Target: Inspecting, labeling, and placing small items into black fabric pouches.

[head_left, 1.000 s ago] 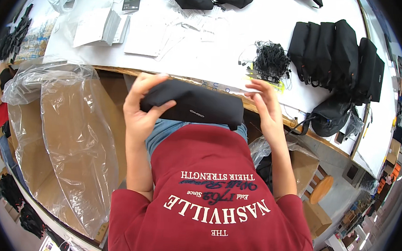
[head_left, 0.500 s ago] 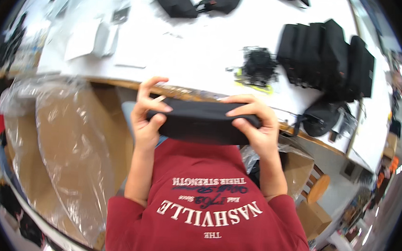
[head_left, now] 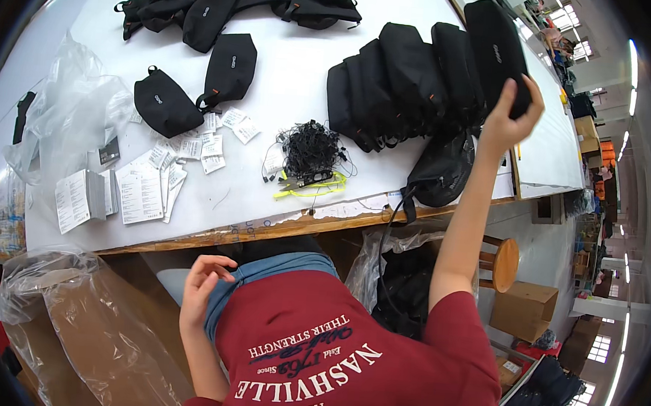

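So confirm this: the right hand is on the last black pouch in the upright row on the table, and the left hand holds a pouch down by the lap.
Not quite. The head view shows the left hand empty, fingers curled near the lap. The right hand is indeed on the end black pouch of the upright row on the table.

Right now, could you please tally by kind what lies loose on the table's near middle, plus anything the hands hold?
Flat black pouches: 2
Tangle of black cords: 1
Yellow-handled snips: 1
Upright black pouch gripped by right hand: 1
Left hand: 0
Total: 5
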The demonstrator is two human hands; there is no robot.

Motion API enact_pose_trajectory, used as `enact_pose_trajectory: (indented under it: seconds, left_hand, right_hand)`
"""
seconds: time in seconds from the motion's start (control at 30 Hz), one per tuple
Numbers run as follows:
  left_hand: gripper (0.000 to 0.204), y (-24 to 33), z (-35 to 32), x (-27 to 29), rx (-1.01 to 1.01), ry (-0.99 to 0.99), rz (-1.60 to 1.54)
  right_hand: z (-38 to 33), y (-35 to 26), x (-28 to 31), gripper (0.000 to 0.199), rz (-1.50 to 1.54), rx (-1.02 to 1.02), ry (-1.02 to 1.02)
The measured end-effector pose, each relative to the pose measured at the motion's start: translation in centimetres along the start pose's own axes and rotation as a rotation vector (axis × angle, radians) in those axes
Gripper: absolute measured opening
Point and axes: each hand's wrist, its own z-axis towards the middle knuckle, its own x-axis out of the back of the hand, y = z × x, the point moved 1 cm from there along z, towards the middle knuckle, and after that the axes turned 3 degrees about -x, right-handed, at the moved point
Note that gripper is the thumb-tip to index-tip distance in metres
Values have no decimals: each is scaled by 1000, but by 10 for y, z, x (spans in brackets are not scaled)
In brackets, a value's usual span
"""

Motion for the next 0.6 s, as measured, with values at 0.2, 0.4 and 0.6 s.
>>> enact_pose_trajectory:
  seconds: [0.2,0.4,0.6]
  left_hand:
    - [26,-12,-3,-2,55,-16,-49]
    - [9,10,4,7,-171,223,173]
    - [30,69,51,41,-473,648,867]
  right_hand:
    - [-21,62,-14,32,-234,-131,-619]
    - [-47,-50,-7,12,-31,-56,-462]
    - [-163,-100,-22,9,193,-335,-1204]
